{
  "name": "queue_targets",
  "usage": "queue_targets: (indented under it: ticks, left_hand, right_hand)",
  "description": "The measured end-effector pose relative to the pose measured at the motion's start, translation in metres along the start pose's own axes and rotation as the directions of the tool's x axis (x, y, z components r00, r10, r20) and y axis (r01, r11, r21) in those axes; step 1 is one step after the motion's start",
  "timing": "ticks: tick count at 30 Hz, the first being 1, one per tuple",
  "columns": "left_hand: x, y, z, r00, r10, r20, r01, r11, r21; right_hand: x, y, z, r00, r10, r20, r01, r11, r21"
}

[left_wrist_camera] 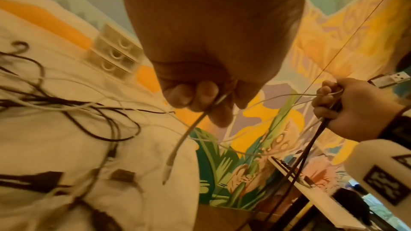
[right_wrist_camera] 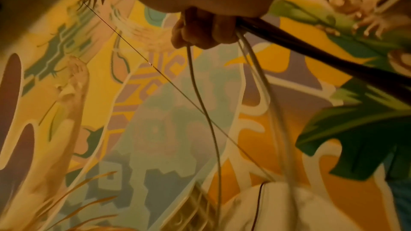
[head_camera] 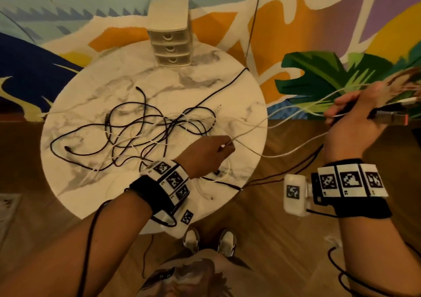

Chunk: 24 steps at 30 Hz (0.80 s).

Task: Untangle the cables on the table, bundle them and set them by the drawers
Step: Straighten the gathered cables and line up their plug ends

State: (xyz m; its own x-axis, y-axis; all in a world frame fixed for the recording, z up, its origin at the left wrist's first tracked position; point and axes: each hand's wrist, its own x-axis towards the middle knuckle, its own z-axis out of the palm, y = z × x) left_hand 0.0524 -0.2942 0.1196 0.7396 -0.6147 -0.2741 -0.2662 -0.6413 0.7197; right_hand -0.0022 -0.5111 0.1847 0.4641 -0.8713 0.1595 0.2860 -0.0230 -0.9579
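Observation:
A tangle of black and white cables (head_camera: 145,128) sprawls over the round marble table (head_camera: 95,87). My left hand (head_camera: 210,152) hovers over the table's right side and pinches a white cable (left_wrist_camera: 189,133) near its plug end, which dangles below the fingers. My right hand (head_camera: 352,116) is out past the table's right edge, gripping a bundle of white and black cable ends (left_wrist_camera: 322,117); a USB plug (head_camera: 390,120) sticks out of the fist. White strands (head_camera: 273,125) stretch from that fist back to the tangle. The small drawer unit (head_camera: 169,37) stands at the table's far edge.
A colourful patterned rug (head_camera: 319,34) covers the floor beyond the table, with wooden floor (head_camera: 262,217) nearer me. My shoes (head_camera: 208,239) are by the table's near edge. A thin dark cord (head_camera: 254,23) hangs down behind the drawers. Black cables (head_camera: 296,169) droop off the table's right edge.

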Motion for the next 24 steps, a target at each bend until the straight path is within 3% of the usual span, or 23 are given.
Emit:
queue_targets:
  ticks: [4, 8, 10, 14, 18, 19, 21, 24]
  left_hand:
    - [0.028, 0.013, 0.028, 0.996, -0.043, -0.076, 0.043, 0.999, -0.001]
    - [0.057, -0.021, 0.034, 0.938, -0.276, -0.208, 0.318, 0.925, 0.207]
    - [0.064, -0.041, 0.031, 0.912, -0.372, -0.170, 0.407, 0.865, 0.292]
    - [0.061, -0.055, 0.061, 0.925, -0.336, 0.179, 0.240, 0.880, 0.409]
    - [0.067, -0.004, 0.084, 0.965, -0.164, 0.206, 0.124, 0.973, 0.195]
    - [0.073, 0.015, 0.084, 0.980, -0.103, 0.171, 0.088, 0.992, 0.095]
    - [0.090, 0.045, 0.073, 1.000, -0.001, -0.019, 0.000, 1.000, -0.025]
    - [0.120, 0.072, 0.057, 0.937, 0.092, -0.337, -0.119, 0.991, -0.059]
  right_hand:
    - [0.011, 0.005, -0.040, 0.999, 0.018, 0.041, -0.015, 0.997, -0.071]
    - [0.002, 0.012, -0.061, 0.987, 0.095, 0.126, -0.080, 0.989, -0.121]
    - [-0.001, 0.015, -0.066, 0.975, 0.144, 0.168, -0.117, 0.980, -0.161]
    - [0.001, 0.024, -0.076, 0.957, 0.228, 0.178, -0.177, 0.948, -0.265]
    - [0.014, 0.040, -0.105, 0.941, 0.286, 0.180, -0.200, 0.901, -0.385]
    - [0.018, 0.044, -0.119, 0.942, 0.293, 0.163, -0.193, 0.871, -0.452]
    - [0.025, 0.056, -0.148, 0.949, 0.296, 0.111, -0.177, 0.787, -0.591]
    - [0.026, 0.070, -0.190, 0.927, 0.370, 0.061, -0.222, 0.671, -0.707]
